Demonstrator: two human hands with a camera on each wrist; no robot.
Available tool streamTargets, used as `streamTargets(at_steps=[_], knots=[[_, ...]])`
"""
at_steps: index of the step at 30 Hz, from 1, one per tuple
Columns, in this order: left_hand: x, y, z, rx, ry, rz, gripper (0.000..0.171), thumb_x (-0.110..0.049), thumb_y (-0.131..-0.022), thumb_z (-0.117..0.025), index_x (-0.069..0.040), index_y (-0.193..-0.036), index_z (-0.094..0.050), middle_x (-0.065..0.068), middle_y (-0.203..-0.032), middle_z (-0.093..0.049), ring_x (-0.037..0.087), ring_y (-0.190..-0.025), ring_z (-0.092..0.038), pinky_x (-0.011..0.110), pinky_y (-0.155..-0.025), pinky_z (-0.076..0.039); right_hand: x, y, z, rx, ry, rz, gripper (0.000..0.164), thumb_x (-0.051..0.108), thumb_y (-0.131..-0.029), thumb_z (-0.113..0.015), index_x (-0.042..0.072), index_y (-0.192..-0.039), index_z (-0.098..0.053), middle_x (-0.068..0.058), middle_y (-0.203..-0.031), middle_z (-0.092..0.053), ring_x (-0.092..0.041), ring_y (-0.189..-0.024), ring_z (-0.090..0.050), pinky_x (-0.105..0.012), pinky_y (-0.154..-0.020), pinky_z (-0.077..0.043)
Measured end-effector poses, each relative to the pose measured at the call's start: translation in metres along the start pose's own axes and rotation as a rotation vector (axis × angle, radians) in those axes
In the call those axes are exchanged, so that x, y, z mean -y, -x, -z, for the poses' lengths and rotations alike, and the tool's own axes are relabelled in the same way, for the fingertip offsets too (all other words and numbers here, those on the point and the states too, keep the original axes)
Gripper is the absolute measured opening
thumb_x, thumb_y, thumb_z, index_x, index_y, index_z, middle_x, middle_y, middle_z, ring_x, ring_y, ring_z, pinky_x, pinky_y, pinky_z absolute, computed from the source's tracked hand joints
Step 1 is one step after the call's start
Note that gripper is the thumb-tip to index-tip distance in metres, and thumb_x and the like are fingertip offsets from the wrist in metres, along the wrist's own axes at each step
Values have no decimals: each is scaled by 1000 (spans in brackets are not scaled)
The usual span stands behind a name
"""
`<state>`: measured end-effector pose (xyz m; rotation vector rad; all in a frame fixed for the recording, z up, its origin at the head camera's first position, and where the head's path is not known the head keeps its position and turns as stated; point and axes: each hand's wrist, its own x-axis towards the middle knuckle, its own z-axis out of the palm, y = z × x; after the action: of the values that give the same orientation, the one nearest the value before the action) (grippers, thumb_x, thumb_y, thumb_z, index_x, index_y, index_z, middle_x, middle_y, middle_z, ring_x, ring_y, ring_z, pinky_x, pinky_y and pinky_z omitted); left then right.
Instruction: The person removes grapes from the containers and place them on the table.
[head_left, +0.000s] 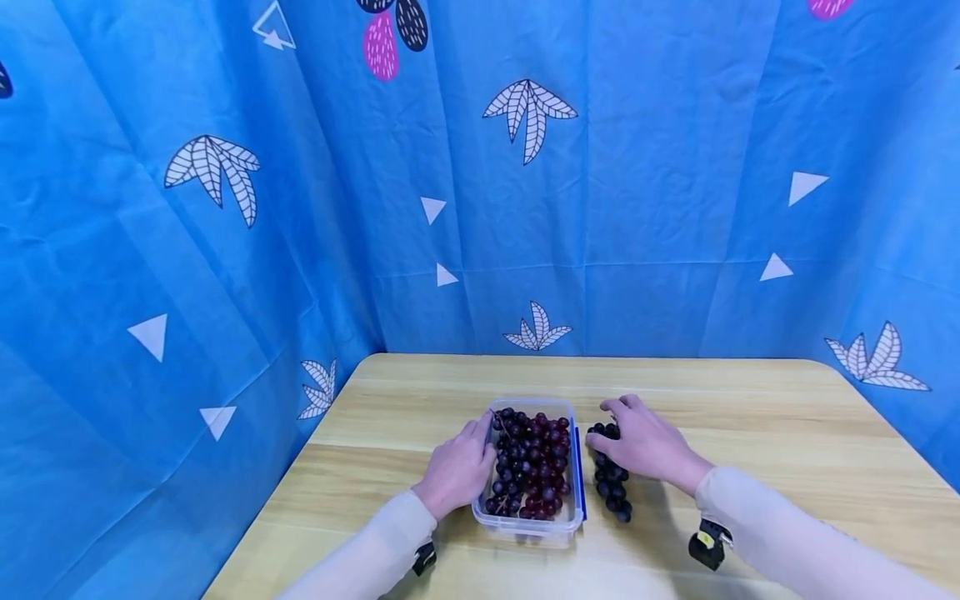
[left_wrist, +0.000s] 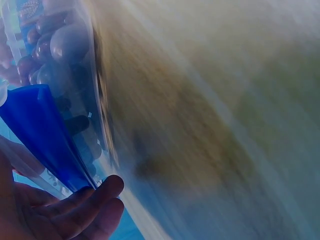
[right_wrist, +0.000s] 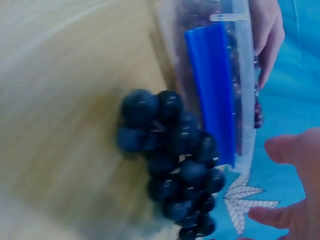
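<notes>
A clear plastic container (head_left: 525, 527) with blue side flaps holds dark purple and reddish grapes (head_left: 531, 458). At its left wall, my left hand (head_left: 457, 467) grips the side; in the left wrist view, the fingertips (left_wrist: 107, 192) lie by the blue flap (left_wrist: 47, 135). Right of the container, a bunch of black grapes (head_left: 611, 479) lies on the table. Over the far end of that bunch is my right hand (head_left: 648, 437), its thumb and fingers spread apart. The right wrist view shows the black grapes (right_wrist: 172, 155) beside the container, apart from the fingers.
The wooden table (head_left: 750, 408) extends on both sides of the container. A blue patterned curtain (head_left: 637, 208) hangs behind the table and along its left side. Dark wrist devices (head_left: 707, 546) are worn under both sleeves.
</notes>
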<state>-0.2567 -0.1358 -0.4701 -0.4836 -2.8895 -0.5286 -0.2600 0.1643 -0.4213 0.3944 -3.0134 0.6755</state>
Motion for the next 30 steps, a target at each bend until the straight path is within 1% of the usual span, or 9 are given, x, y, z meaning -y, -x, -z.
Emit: streamTargets(at_steps=[3, 6, 10, 13, 18, 20, 23, 25, 30], knots=[[1, -1, -1, -5, -1, -1, 57, -23, -104, -45, -3, -156, -34, 15, -122, -64, 12, -60, -53, 26, -50, -45, 9, -6, 5, 6, 7, 32, 65, 50, -92, -66, 6, -139, -57, -26, -141, -51, -41, -108, -64, -52, -74, -57], [0, -2, 0, -13, -25, -3, 57, -24, -104, -46, -3, -156, -35, 15, -125, -64, 15, -66, -59, 29, -54, -50, 20, -12, 8, 25, 24, 66, 58, 45, -93, -66, 7, -136, -60, -24, -140, -55, -40, -109, -65, -56, -84, -55], [-1, -2, 0, -11, -40, -4, 57, -23, -104, -46, -3, -155, -35, 17, -130, -63, 17, -67, -62, 32, -59, -54, 34, -19, 11, 56, 39, 101, 53, 43, -93, -66, 9, -134, -62, -20, -136, -59, -35, -107, -66, -55, -89, -54], [-2, -2, 1, -2, -25, 0, 57, -22, -104, -46, -2, -156, -34, 18, -132, -62, 13, -60, -56, 30, -56, -51, 44, -25, 11, 77, 29, 120, 51, 41, -93, -66, 10, -133, -63, -18, -137, -60, -32, -108, -66, -54, -92, -53], [-2, -1, 0, 10, -2, 12, 57, -23, -104, -45, -3, -156, -33, 16, -130, -62, 10, -53, -47, 26, -51, -45, 58, -37, 9, 153, -1, 173, 44, 36, -95, -67, 11, -131, -65, -14, -136, -62, -32, -118, -62, -52, -100, -50], [-2, 0, 0, 6, -3, 12, 57, -23, -104, -45, -3, -156, -34, 16, -129, -62, 9, -54, -47, 27, -52, -46, 63, -42, 8, 196, -17, 199, 42, 34, -96, -66, 11, -131, -65, -13, -134, -63, -33, -121, -61, -51, -102, -49], [-1, 0, -1, 1, -16, 11, 57, -23, -104, -46, -3, -156, -34, 15, -130, -62, 10, -58, -50, 28, -56, -49, 72, -49, 6, 253, -40, 234, 41, 30, -97, -66, 8, -132, -64, -14, -131, -65, -32, -121, -62, -49, -102, -50], [-1, 0, -1, 0, -26, 11, 57, -23, -104, -46, -3, -156, -34, 15, -129, -62, 12, -61, -53, 30, -57, -51, 77, -54, 4, 277, -37, 254, 43, 28, -97, -66, 6, -133, -63, -16, -130, -65, -33, -120, -62, -49, -102, -50], [-2, 0, 0, 6, -44, 16, 57, -24, -104, -47, -4, -156, -34, 14, -130, -62, 17, -69, -61, 33, -60, -53, 86, -65, 1, 321, -38, 266, 45, 25, -96, -67, 3, -134, -61, -16, -131, -65, -33, -121, -62, -48, -102, -50]])
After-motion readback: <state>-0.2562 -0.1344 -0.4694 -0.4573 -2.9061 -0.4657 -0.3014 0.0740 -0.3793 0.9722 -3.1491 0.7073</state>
